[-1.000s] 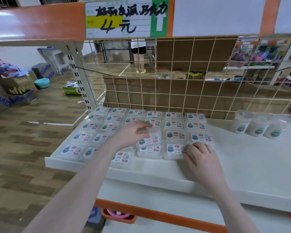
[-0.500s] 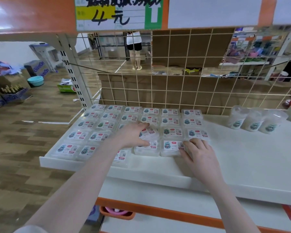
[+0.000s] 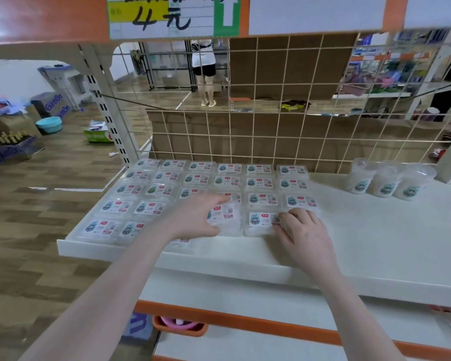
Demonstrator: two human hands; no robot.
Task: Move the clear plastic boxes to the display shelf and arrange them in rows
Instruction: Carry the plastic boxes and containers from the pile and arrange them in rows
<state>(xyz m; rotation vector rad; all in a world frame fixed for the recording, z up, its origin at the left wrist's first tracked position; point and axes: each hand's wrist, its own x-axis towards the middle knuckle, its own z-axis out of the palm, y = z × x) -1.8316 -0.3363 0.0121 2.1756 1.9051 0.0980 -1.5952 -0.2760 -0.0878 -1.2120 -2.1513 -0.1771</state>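
Head cam: left hand [image 3: 198,217] fingers curled round clear box [image 3: 227,220] in front row on shelf [image 3: 375,243]; right hand [image 3: 303,230] fingertips spread, pressing neighbouring box [image 3: 261,222], other boxes lined up beyond fingers.

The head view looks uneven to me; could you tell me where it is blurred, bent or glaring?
Head view: the left hand and the box under it are smeared; the white shelf edge bows from the wide lens; glare washes the orange panel at top left.
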